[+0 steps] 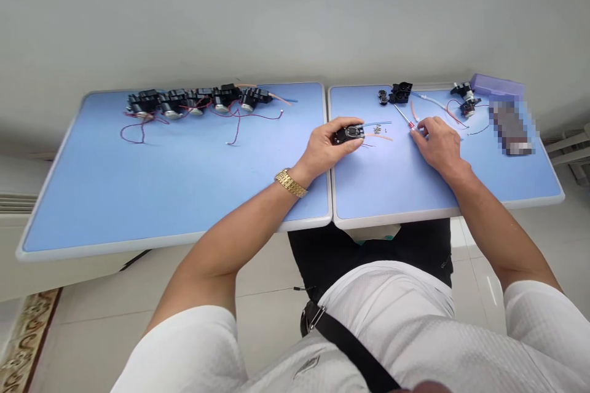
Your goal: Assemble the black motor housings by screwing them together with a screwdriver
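Observation:
My left hand is closed around a small black pump unit, with a blue tube and an orange tube sticking out to the right. Beside the tubes lies a little heap of screws. The fingers of my right hand pinch the red handle of a screwdriver, its shaft slanting up and left toward some black plastic parts. Part of the handle is hidden under my right hand.
Several black motor pump units with red wires line the back of the left table. On the right table, another motor unit lies near a purple case and a blurred-out phone-like object. A seam divides the tables.

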A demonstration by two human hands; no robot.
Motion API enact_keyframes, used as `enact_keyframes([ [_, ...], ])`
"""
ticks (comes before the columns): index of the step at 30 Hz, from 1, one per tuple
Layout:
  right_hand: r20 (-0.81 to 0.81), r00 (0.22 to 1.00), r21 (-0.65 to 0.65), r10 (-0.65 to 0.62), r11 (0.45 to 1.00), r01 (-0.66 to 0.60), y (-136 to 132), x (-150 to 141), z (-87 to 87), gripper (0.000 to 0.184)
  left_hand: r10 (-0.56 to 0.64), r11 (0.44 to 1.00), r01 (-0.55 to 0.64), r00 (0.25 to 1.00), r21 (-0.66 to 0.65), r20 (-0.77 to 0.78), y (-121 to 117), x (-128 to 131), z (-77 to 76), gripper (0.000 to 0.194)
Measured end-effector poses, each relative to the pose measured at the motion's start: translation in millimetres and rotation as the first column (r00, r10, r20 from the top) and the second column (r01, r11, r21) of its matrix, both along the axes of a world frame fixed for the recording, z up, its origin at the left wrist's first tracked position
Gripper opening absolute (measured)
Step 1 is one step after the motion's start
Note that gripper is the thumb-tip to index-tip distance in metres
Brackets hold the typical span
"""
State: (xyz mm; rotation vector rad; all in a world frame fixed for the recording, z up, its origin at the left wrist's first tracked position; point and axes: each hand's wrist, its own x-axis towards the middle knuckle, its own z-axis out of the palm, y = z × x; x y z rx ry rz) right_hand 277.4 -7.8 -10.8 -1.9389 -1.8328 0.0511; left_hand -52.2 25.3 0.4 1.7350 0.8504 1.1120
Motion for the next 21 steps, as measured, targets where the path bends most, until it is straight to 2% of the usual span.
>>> enact_keyframes([
  [5,-0.017,0.999,0.048,-0.026,0.998,0.027,-5,4,-1.9,0.013,-0.092,0.994,0.088,0.994,0.067,0.051,-6,-2,-6.3,0.045],
  [9,-0.094,0.995,0.103,-0.034,0.994,0.043,-19,7,1.5,0.019,-0.131,0.986,0.121,0.988,0.119,0.085,-11,-7,-6.0,0.041],
  [13,-0.266,0.962,0.216,0.058,0.976,0.001,-23,2,13.1,0.024,-0.098,0.988,0.094,0.995,0.122,0.035,-11,-10,-3.1,0.042],
  [16,-0.354,0.913,0.337,0.202,0.939,-0.077,-7,-5,28.8,0.029,-0.076,0.991,0.077,0.997,0.112,-0.020,-9,-12,-3.9,0.042],
  [19,-0.361,0.881,0.381,0.305,0.911,-0.159,23,-13,42.2,0.033,-0.081,0.987,0.085,0.996,0.137,-0.037,-7,-14,-6.1,0.040],
  [21,-0.395,0.853,0.366,0.340,0.910,-0.194,41,-18,43.1,0.033,-0.077,0.984,0.083,0.996,0.155,-0.045,-6,-15,-7.1,0.039],
])
